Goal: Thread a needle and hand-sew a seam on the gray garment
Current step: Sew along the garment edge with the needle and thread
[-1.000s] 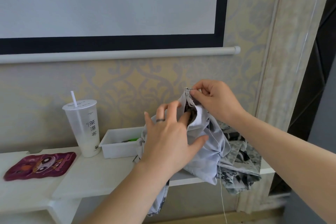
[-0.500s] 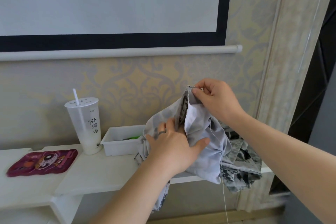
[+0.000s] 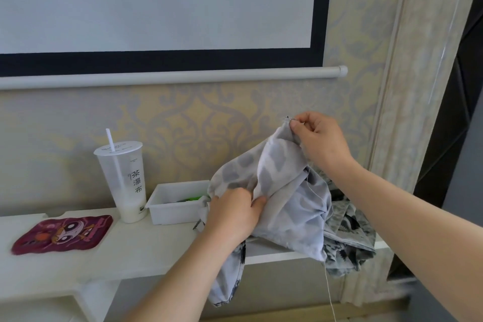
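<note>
From here I see the garment (image 3: 282,191) in the left hand (image 3: 232,217) is soft, matt gray cloth, all crinkled, and the needle (image 3: 291,118) pinched in the right hand (image 3: 320,142) is thin shiny metal. Just left of the left hand, the tray (image 3: 172,213) is smooth white plastic, the cup (image 3: 125,180) past it is cloudy see-through plastic, and the shelf (image 3: 143,251) under them is smooth and a little shiny.

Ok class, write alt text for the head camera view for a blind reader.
A right hand pinches a needle at the top edge of a gray garment; the left hand grips its lower folds above a white shelf.
</note>
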Demonstrator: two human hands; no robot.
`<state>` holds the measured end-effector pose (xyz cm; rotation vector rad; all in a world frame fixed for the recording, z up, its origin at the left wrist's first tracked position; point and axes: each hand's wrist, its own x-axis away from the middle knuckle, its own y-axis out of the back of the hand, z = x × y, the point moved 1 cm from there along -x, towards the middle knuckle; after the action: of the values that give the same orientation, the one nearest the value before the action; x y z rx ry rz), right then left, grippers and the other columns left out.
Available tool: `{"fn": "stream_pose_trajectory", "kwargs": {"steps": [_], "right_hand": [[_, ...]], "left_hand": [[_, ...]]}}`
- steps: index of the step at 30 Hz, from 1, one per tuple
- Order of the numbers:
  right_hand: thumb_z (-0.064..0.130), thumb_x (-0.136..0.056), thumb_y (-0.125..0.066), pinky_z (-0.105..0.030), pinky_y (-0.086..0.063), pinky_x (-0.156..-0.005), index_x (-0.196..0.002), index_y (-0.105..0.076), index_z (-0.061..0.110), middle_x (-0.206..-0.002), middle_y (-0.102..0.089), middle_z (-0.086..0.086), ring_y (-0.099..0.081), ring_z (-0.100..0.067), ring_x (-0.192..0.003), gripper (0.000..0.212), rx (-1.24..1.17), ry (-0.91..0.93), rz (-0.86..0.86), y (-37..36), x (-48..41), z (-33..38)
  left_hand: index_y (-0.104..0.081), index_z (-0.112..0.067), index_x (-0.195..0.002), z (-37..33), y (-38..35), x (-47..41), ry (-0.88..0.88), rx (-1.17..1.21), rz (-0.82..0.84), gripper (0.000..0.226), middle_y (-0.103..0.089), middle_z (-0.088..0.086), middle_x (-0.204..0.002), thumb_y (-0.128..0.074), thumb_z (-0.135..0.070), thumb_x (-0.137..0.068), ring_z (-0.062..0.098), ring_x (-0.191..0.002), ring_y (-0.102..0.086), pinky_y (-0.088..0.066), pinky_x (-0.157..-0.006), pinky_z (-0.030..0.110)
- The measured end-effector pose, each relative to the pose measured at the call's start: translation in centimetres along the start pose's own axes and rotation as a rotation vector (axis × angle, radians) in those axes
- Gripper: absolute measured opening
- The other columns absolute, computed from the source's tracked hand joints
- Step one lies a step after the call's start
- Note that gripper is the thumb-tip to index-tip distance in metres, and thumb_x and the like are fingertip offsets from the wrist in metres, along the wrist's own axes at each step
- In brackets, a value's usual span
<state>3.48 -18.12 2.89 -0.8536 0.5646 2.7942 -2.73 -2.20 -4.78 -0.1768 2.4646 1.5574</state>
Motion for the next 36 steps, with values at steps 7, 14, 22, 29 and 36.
{"fn": "stream_pose_trajectory", "kwargs": {"steps": [7,14,22,29,36], "right_hand": [[0.02,-0.094,-0.052,-0.033,-0.048,-0.07,-0.089,-0.063,0.003,-0.074,-0.057,-0.008,-0.052,-0.016,-0.069,0.021,-0.113,-0.123,-0.073,0.5,-0.2,-0.8],[0.015,-0.099,-0.045,-0.036,-0.055,-0.068,-0.082,-0.05,0.012,-0.064,-0.043,-0.004,-0.046,-0.011,-0.045,0.019,-0.523,-0.524,-0.074,1.1,-0.9,-0.7],[0.016,-0.1,-0.041,-0.041,-0.052,-0.078,-0.083,-0.049,0.018,-0.068,-0.045,0.002,-0.048,-0.012,-0.061,0.019,-0.648,-0.364,-0.154,0.7,-2.5,3.5],[0.021,-0.099,-0.043,-0.023,-0.038,-0.06,-0.081,-0.048,0.028,-0.066,-0.045,0.003,-0.042,-0.01,-0.059,0.019,-0.369,0.164,-0.375,1.9,-3.9,8.1],[0.024,-0.101,-0.039,-0.017,-0.03,-0.047,-0.092,-0.049,0.016,-0.071,-0.047,0.003,-0.041,-0.004,-0.059,0.016,-0.105,0.174,-0.419,2.3,-1.4,4.1]], "left_hand": [[-0.05,-0.014,-0.07,2.1,-1.1,-0.6,0.029,-0.189,0.075,0.047,-0.064,0.008,-0.091,-0.03,-0.044,-0.101,0.028,-0.091,-0.057,-0.039,-0.087,0.036],[-0.065,-0.017,-0.09,3.6,5.5,-2.4,0.159,-0.259,-0.073,0.034,-0.055,0.0,-0.073,-0.041,-0.04,-0.099,0.025,-0.075,-0.053,-0.039,-0.065,0.031],[-0.047,-0.005,-0.107,1.5,9.7,-4.8,0.391,1.496,-0.243,0.014,-0.061,0.013,-0.094,-0.034,-0.003,-0.102,0.018,-0.059,-0.069,-0.057,-0.055,0.029],[-0.058,-0.012,-0.094,-0.6,13.0,-6.7,0.221,1.547,-0.263,0.024,-0.066,0.009,-0.092,-0.035,-0.004,-0.099,0.023,-0.08,-0.065,-0.054,-0.059,0.04],[-0.06,-0.01,-0.121,4.1,11.0,-5.6,-0.225,0.103,-0.637,0.029,-0.063,0.006,-0.112,-0.041,-0.007,-0.099,0.022,-0.096,-0.06,-0.043,-0.08,0.022]]}}
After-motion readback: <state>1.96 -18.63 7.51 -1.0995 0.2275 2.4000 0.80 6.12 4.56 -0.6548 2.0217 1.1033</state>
